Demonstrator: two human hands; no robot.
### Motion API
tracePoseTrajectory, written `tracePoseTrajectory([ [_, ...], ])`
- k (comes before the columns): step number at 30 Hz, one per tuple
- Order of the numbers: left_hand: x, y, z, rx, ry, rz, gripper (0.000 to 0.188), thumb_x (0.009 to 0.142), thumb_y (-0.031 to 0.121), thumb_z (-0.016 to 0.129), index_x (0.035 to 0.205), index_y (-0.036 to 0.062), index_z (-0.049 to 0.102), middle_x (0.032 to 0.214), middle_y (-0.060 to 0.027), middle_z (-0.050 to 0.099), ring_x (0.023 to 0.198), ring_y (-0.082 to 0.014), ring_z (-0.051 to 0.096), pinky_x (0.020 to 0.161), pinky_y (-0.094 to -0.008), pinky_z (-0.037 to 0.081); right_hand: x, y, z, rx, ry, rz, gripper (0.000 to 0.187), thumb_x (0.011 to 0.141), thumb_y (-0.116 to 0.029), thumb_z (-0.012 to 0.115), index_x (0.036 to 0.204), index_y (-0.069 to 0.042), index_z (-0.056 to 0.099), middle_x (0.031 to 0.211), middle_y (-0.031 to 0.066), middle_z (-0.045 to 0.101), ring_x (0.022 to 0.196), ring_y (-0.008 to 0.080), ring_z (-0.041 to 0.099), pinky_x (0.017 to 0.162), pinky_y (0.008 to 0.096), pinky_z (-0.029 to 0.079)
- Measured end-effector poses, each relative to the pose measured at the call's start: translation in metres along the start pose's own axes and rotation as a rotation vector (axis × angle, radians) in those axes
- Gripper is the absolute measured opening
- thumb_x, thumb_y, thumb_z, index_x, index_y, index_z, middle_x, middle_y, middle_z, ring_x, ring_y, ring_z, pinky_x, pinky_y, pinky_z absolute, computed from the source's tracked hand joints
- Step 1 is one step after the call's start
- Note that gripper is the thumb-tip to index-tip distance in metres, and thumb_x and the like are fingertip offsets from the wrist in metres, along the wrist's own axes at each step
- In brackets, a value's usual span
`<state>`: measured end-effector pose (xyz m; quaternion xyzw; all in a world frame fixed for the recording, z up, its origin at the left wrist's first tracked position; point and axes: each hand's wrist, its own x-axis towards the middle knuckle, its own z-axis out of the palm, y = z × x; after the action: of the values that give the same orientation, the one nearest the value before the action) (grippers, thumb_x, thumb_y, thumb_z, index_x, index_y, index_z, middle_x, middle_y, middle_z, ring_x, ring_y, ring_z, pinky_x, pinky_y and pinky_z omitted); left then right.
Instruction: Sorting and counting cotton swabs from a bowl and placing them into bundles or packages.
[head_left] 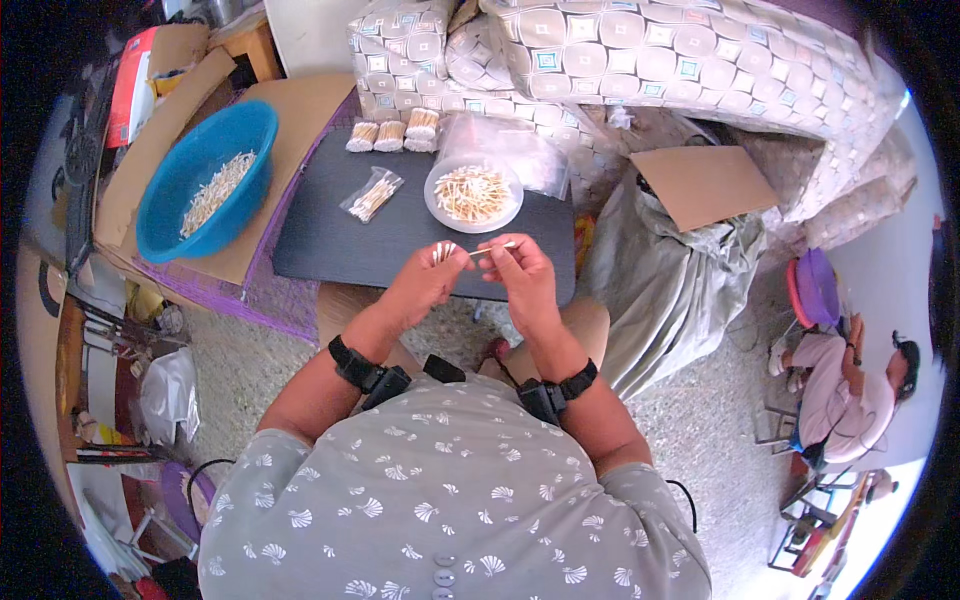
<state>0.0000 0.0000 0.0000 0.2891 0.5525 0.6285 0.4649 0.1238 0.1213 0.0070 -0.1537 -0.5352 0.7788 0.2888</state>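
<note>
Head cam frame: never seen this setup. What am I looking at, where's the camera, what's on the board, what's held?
There is no robot here. A person wears a wide fisheye camera on the head, looking down, so their own forearms come in from the bottom edge and straight lines bend near the rim. Each wrist has a black strap.

The left hand holds a small bunch of cotton swabs. The right hand pinches a single swab next to that bunch.

Before them lies a dark board. On it are a white bowl of swabs, a small clear bag of swabs, and three bundles at the far edge. A blue basin with more swabs sits to the left on cardboard. Another person sits at the far right.
</note>
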Motion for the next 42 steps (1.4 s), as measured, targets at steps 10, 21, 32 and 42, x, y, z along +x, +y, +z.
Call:
tracePoseTrajectory([
  [10,0.0,0.008,0.012,0.048,0.221,0.116,0.014,0.091,0.022,0.062,0.094,0.0088,0.064,0.065,0.009,0.05,0.052,-0.0006,0.037,0.044,-0.019,0.029,-0.004,0.022,-0.01,-0.287,-0.064,0.028,0.005,0.089,-0.008,0.061,0.09,-0.004,0.059,0.076,-0.0016,0.059,0.067,0.0043,0.053,0.06,0.0198,0.045],
  [21,-0.001,0.005,0.01,0.174,0.253,0.193,0.015,0.091,0.024,0.061,0.091,0.0102,0.065,0.063,0.0098,0.048,0.05,-0.0002,0.035,0.043,-0.0188,0.026,-0.003,0.016,-0.011,-0.372,-0.046,0.018,0.005,0.087,-0.007,0.063,0.089,-0.004,0.06,0.072,-0.0027,0.057,0.063,0.0047,0.051,0.057,0.0202,0.044],
  [32,0.001,-0.004,0.007,0.262,0.038,0.16,0.012,0.089,0.016,0.061,0.082,0.006,0.059,0.069,0.0064,0.051,0.063,-0.0029,0.042,0.054,-0.0215,0.035,0.002,0.004,-0.012,-0.367,-0.113,-0.12,0.009,0.086,-0.01,0.064,0.086,-0.002,0.059,0.078,-0.0002,0.06,0.068,0.0065,0.053,0.06,0.0223,0.044],
  [42,0.0,0.007,0.006,0.134,0.13,0.08,0.015,0.09,0.021,0.061,0.089,0.0064,0.06,0.069,0.0063,0.051,0.057,-0.0009,0.04,0.049,-0.0186,0.032,-0.004,-0.003,-0.004,-0.389,-0.179,0.052,0.012,0.095,-0.014,0.053,0.096,-0.003,0.057,0.09,0.0026,0.062,0.079,0.009,0.06,0.068,0.0235,0.052],
])
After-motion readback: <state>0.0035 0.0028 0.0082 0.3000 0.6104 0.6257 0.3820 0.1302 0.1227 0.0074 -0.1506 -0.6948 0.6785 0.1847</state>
